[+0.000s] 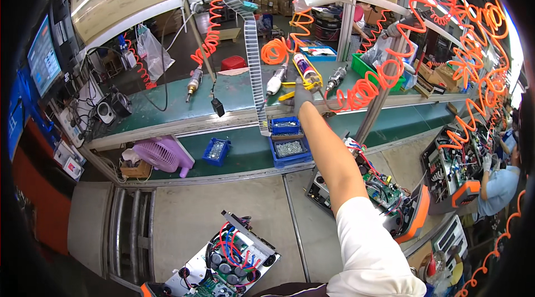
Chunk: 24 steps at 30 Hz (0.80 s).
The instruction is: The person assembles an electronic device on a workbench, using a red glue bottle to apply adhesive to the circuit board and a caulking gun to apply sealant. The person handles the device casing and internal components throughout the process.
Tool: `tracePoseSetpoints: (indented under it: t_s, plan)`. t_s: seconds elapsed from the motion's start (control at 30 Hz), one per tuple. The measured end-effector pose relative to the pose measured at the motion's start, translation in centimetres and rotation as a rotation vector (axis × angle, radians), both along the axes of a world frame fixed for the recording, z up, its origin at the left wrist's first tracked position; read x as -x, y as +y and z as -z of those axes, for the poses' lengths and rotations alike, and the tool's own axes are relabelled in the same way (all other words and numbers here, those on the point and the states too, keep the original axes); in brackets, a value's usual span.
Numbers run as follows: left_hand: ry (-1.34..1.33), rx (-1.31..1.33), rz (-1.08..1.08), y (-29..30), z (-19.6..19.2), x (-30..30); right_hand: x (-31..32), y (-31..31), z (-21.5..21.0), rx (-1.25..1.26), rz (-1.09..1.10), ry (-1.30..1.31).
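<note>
My right hand (302, 98), in a dark grey glove, reaches over the green shelf and closes round the handle of a yellow caulking gun (315, 79). A white and purple cartridge (304, 66) lies in the gun's frame, pointing away from me. Left of it rests a white air screwdriver (277, 79) on an orange coiled hose. To the right is a metal-bodied air screwdriver (336, 78). My left hand is out of view. Below, an opened machine (228, 258) shows circuit boards and red and blue wires; another opened unit (384, 188) sits partly behind my forearm.
Blue bins of screws (290, 148) and a purple fan (163, 155) stand on the lower shelf. A segmented strip (254, 57) hangs before the shelf. Orange coiled hoses (362, 93) dangle at right, near an upright post (374, 113). A co-worker (496, 185) handles another unit.
</note>
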<state>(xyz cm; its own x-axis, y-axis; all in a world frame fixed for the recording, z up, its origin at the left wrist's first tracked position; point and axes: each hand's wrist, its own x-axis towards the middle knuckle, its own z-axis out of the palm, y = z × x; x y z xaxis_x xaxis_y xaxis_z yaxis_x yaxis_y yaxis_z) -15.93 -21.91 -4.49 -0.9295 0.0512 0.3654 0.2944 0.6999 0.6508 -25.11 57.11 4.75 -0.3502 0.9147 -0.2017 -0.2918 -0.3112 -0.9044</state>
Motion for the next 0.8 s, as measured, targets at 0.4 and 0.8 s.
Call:
tracePoseSetpoints:
  t_s: [0.4, 0.8]
  plan:
    - [0.793, 0.001, 0.264, -4.7, 7.5, 4.2, -2.9, -9.3, 0.0, 0.03, -0.399, -0.055]
    - [-0.026, -0.135, -0.15, 2.1, -3.4, -2.1, -27.9, -25.4, 6.8, -0.68, 0.07, -0.432]
